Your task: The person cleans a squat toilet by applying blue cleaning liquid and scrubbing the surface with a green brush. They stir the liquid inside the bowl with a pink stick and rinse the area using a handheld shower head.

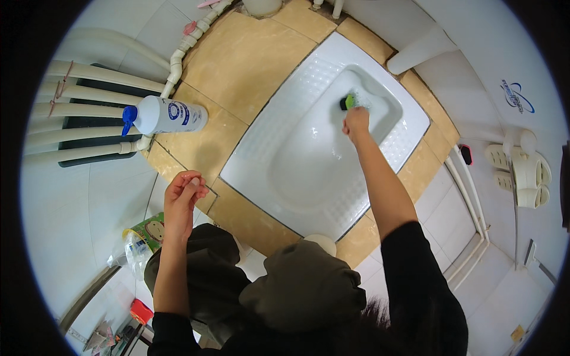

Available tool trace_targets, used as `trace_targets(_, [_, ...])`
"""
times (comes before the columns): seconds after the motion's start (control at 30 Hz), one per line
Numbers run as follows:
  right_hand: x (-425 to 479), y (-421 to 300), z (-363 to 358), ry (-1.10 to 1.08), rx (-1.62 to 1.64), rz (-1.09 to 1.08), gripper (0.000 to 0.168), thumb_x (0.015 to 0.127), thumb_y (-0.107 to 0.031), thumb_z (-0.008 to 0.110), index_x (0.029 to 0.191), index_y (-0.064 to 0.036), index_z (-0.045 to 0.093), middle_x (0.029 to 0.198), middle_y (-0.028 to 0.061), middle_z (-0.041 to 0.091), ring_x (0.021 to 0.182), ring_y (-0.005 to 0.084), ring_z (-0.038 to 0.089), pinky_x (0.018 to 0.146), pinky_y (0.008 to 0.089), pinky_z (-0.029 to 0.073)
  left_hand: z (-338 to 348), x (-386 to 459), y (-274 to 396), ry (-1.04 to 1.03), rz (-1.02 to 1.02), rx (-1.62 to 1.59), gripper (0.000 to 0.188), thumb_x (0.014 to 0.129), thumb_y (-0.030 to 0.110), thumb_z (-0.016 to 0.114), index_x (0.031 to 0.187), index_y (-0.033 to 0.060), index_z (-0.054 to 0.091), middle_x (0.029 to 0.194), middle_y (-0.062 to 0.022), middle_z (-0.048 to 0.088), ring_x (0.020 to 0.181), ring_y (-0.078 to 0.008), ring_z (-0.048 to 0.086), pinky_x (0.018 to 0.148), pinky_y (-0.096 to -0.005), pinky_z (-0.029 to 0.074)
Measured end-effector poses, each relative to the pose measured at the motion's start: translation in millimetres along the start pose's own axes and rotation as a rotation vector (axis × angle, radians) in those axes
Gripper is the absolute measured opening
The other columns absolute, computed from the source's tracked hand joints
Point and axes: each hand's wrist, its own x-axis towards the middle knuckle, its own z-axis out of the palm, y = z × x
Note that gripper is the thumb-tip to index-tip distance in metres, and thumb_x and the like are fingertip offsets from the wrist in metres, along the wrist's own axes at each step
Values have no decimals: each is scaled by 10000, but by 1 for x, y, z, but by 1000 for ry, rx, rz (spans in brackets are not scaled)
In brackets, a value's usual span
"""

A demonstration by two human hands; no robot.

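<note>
My right hand [357,122] is closed around the handle of a green and black scrub brush [348,102], over the deep end of a white ceramic squat toilet [307,147]. Foam lies beside the brush head in the bowl; my fist hides most of the handle. My left hand [186,191] is held above the tan tiles at the left, its fingers curled loosely with nothing visible in them. Above it in the view, a white bottle with a blue cap [171,115] stands on the tiled ledge beside the wall pipes.
White pipes [98,109] run along the left wall. A green bin [151,229] with a plastic liner is beside my left forearm. A thick white pipe [421,51] rises behind the toilet. Light-coloured slippers [527,171] hang on the right wall, near more thin pipes [472,196].
</note>
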Motion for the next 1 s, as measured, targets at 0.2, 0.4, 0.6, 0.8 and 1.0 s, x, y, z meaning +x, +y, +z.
trace_targets(0.2, [58, -40, -14, -119, 1184, 428, 140, 869, -77, 274, 882, -13, 399, 665, 77, 473, 466, 128, 431, 355, 206, 358, -12, 4, 1, 18, 20, -12, 129, 871, 104, 493, 953, 23, 552, 841, -38, 557, 705, -94, 529, 669, -223, 411])
trace_targets(0.4, [69, -69, -20, -86, 1380, 540, 163, 884, -85, 289, 822, -22, 426, 634, 79, 496, 466, 148, 447, 389, 222, 381, -5, 2, 2, 4, -7, 2, 121, 866, 88, 480, 941, 23, 549, 837, -38, 557, 707, -96, 528, 678, -223, 413])
trace_targets(0.6, [76, -65, -30, -231, 1604, 573, 172, 897, -112, 267, 926, -33, 417, 673, 77, 518, 541, 148, 519, 401, 236, 404, -20, -7, 4, 62, 19, -16, 121, 864, 93, 489, 944, 26, 551, 832, -34, 561, 716, -96, 534, 683, -220, 415])
trace_targets(0.8, [106, -42, -43, -131, 1531, 532, 153, 871, -91, 293, 882, -42, 438, 676, 91, 517, 521, 171, 506, 397, 236, 394, -17, -7, 2, 49, 1, -14, 126, 868, 92, 482, 951, 26, 549, 831, -36, 560, 714, -96, 534, 685, -222, 420])
trace_targets(1.0, [40, -78, -52, -449, 1771, 653, 115, 839, -42, 311, 824, 2, 416, 680, 93, 496, 537, 155, 467, 392, 213, 368, -29, -12, 3, 87, 21, -7, 126, 871, 90, 478, 956, 27, 548, 839, -39, 565, 722, -93, 539, 691, -220, 422])
